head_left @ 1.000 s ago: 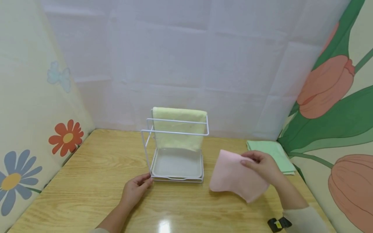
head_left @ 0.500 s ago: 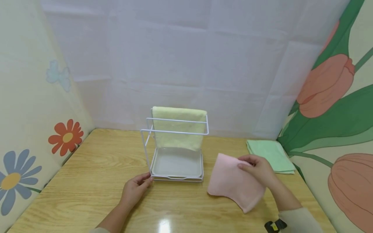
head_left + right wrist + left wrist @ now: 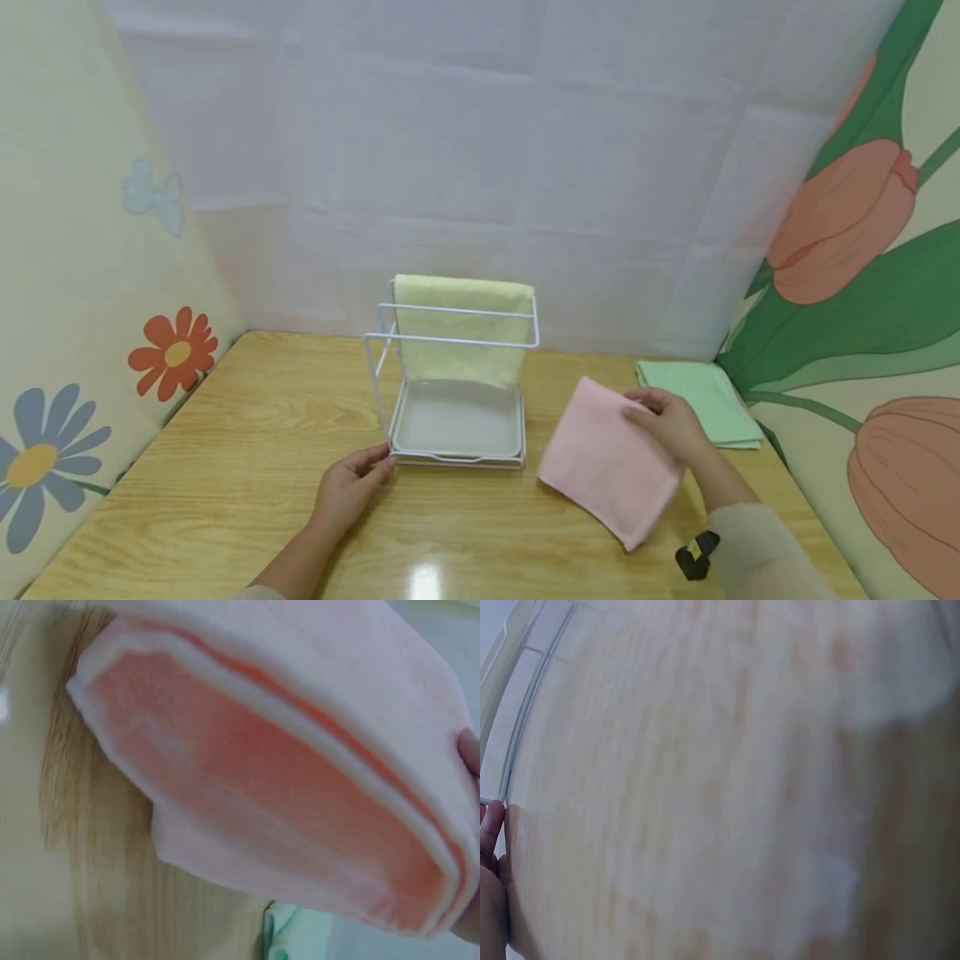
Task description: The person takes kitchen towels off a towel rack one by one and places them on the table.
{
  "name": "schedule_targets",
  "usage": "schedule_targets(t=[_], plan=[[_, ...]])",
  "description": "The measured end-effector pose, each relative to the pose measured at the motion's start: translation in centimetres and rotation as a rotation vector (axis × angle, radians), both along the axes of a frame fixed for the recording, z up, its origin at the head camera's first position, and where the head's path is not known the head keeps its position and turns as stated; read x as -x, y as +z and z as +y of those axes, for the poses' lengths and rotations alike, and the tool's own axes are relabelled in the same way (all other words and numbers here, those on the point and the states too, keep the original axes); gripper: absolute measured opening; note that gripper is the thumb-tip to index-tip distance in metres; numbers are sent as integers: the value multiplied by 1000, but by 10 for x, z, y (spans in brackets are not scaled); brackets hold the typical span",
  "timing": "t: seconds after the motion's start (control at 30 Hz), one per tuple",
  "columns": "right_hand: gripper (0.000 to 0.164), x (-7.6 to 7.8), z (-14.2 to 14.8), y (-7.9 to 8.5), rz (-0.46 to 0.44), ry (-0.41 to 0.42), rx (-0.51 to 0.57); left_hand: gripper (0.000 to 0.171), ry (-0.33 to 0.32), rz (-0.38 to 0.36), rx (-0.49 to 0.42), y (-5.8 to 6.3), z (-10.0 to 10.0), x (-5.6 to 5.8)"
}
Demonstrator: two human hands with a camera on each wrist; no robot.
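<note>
At the left, the person's left hand sits low on the table, its thumb and fingers gathered narrowly about the front left corner of a white wire rack; it seems to be steadying the rack. The left wrist view shows little more than fingertips against the wire. Within the rack's base lies a pale tray, and a yellow cloth hangs folded over the rearmost rail, while the middle and front rails carry nothing. To the right of the rack and apart from it, a folded pink cloth hangs tilted from the right hand, which pinches its upper edge between thumb and fingers; the right wrist view shows its layers parted below. Whether its lowest corner touches the table is hard to tell. Farthest right, partly behind that hand, a green cloth lies folded on the table. The step in hand appears to be bringing the pink cloth over for hanging. The next move would call for lifting it leftward above the rails, parting its layers so that one falls on each side of a rail, and keeping the rack's corner steady meanwhile.
</note>
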State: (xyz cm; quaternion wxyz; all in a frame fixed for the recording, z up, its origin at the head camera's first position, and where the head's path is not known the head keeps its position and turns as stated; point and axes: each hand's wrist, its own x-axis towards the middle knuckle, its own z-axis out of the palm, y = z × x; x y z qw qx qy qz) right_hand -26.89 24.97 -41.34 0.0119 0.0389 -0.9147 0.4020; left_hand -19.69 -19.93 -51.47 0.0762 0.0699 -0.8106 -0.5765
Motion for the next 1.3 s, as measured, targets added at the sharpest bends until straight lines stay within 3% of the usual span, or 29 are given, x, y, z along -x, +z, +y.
schedule_targets(t=[0.27,0.83,1.3], plan=[[38,8,12,-22,-43,-41,-3,33,8,-3,-3,0,0,1],[40,9,25,-62,-132,-123,59,34,14,-3,17,3,1,0],[42,10,27,-78,-116,-137,73,33,25,-14,59,0,0,2]])
